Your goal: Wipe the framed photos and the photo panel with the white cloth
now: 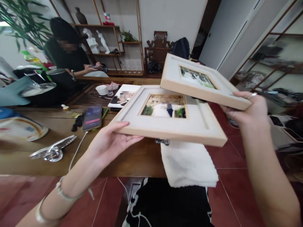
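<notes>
A dark wooden bench (pixel 132 160) fills the left and middle of the view, and a red tiled floor (pixel 227 157) lies beside it at 4 o'clock. At 12 o'clock an open shelf (pixel 106 26) with white figures stands against the wall, and at 10 o'clock another person (pixel 63 50) sits behind the bench. A white cup (pixel 102 90) stands on the bench at 11 o'clock; I cannot tell what is in it. A phone (pixel 92 118) lies at 9 o'clock, and a white towel (pixel 187 164) hangs over the near edge at 6 o'clock. The left hand (pixel 111 138) grips the near left corner of the lower frame (pixel 170 126), thumb on top, above the bench in the centre. The right hand (pixel 248 110) is closed on the right end of the upper frame (pixel 201 82) at 2 o'clock, which overlaps the far right corner of the lower one. Each frame holds a photo.
</notes>
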Action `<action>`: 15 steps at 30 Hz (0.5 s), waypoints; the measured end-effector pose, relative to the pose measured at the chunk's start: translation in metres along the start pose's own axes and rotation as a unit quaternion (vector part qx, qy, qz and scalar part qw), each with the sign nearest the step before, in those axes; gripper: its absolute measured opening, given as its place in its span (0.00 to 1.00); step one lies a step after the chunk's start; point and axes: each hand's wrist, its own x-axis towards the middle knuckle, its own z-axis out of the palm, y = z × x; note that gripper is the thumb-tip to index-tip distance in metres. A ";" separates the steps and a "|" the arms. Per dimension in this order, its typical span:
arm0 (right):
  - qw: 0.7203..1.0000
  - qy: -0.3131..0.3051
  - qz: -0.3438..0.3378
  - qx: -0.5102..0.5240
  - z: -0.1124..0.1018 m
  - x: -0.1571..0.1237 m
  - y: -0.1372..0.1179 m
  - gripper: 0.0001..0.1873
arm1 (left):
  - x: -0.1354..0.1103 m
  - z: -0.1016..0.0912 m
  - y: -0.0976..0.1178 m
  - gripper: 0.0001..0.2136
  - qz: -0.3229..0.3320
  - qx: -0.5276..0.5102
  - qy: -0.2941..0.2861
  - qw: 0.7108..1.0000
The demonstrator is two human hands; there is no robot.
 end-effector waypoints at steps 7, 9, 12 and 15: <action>0.995 -0.037 0.081 -0.033 0.007 0.033 0.049 0.19 | -0.036 -0.080 -0.029 0.14 -0.040 -0.003 0.108 0.993; 0.993 -0.044 0.096 -0.060 0.004 0.047 0.060 0.19 | -0.041 -0.093 -0.038 0.17 -0.029 -0.021 0.118 0.992; 0.988 -0.039 0.107 -0.108 0.001 0.067 0.074 0.18 | -0.044 -0.105 -0.048 0.21 -0.028 -0.041 0.112 0.992; 0.986 -0.036 0.106 -0.125 0.000 0.082 0.090 0.16 | -0.046 -0.112 -0.051 0.24 -0.030 -0.053 0.110 0.992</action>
